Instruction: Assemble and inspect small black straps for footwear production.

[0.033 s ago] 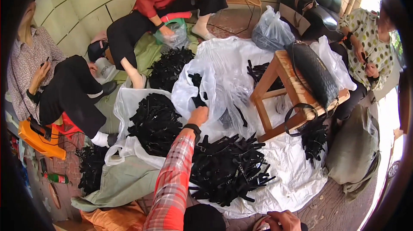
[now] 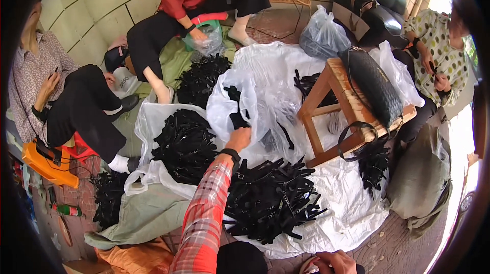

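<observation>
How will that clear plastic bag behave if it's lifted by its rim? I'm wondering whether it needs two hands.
The clear plastic bag looks thin and crumpled, so it would probably sag rather than hold its shape. Only a few black pieces show inside, so it seems light. The left hand at its rim might manage alone, though glossy film can slip.

No visible change between the frames
</observation>
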`<state>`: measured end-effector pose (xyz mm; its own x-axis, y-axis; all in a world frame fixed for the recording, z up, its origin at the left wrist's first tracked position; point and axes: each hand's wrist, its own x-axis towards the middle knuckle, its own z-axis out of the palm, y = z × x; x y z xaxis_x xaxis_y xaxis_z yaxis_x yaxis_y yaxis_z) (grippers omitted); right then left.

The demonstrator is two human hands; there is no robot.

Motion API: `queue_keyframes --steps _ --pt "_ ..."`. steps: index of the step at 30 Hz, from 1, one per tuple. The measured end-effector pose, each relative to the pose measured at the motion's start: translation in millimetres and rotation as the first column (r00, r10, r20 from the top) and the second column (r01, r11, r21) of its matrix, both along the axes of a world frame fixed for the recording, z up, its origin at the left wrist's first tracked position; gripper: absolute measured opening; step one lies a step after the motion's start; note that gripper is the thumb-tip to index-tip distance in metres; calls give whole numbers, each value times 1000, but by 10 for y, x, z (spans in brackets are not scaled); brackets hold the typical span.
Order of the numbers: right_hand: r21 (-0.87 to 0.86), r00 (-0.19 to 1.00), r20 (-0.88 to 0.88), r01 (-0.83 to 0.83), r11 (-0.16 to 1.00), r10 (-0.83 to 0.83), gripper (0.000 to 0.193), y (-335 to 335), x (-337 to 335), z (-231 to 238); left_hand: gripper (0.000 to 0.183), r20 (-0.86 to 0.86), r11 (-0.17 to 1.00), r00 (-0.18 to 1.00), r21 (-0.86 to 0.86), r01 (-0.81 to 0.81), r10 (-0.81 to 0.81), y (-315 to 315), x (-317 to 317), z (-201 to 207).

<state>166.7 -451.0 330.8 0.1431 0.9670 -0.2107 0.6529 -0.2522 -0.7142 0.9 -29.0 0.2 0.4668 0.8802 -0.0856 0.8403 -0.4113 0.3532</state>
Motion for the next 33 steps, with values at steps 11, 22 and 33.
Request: queue_keyframes --steps 11,22,33 --pt "63 984 116 -143 988 135 20 -43 228 -30 35 285 812 768 -79 -578 574 109 73 107" --pt "212 952 84 -307 928 295 21 -35 258 22 24 179 812 803 36 -583 569 317 -506 257" --pt "305 877 66 -471 827 475 18 248 67 -513 18 281 711 711 122 -692 645 -292 -453 1451"
